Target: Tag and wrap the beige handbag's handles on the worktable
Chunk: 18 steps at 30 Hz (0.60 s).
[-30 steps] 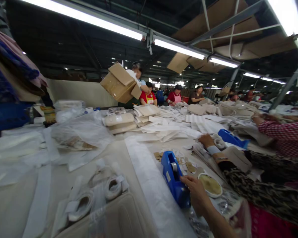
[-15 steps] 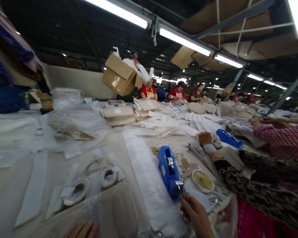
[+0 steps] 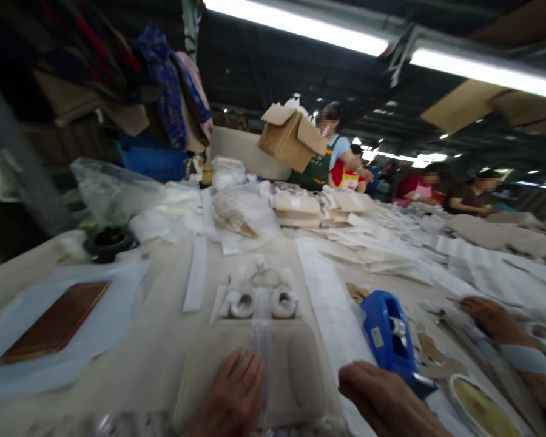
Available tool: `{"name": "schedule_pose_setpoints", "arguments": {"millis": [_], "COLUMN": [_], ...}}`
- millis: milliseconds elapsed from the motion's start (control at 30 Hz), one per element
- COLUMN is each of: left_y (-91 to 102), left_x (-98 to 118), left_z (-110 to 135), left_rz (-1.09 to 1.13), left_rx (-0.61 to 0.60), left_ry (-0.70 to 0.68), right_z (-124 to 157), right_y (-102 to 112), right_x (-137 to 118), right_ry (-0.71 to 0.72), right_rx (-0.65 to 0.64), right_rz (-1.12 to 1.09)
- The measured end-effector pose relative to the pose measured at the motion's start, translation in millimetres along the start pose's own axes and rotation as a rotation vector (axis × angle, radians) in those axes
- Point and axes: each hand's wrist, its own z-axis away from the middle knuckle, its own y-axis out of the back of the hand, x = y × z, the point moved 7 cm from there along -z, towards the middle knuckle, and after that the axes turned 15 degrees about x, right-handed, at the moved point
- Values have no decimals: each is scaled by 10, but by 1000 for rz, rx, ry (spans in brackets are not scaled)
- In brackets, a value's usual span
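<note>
Having come farther onto the beige pad (image 3: pixel 282 364), my left hand (image 3: pixel 234 388) lay flat, clutching nothing, the pad's long side running crosswise beneath it, while my right hand (image 3: pixel 384 394) curled, its contents impossible to tell, with the pad leftward and the tape dispenser (image 3: pixel 386 352) just beyond.

To the left we see a flat brown case (image 3: pixel 57 321) lying on a pale blue sheet (image 3: pixel 118 309), a dark pot (image 3: pixel 110 244) behind it. Further back, clothes (image 3: pixel 161 85) hang near a blue bin (image 3: pixel 152 164) and a cardboard box (image 3: pixel 279 136) sits tilted.
</note>
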Motion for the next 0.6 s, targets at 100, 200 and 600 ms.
{"name": "schedule_pose_setpoints", "arguments": {"millis": [100,200,600], "left_y": [-18,17,-39], "left_x": [0,-18,-18], "left_z": [-74,-114,-12], "left_rz": [20,25,43], "left_rx": [-308,-360,-390], "left_ry": [55,81,121], "right_z": [-577,-957,-1509], "right_y": [-185,-453,-1150], "right_x": [-458,-728,-854], "right_ry": [314,580,843], "right_rx": [-208,-306,-347], "right_rz": [109,197,285]}}
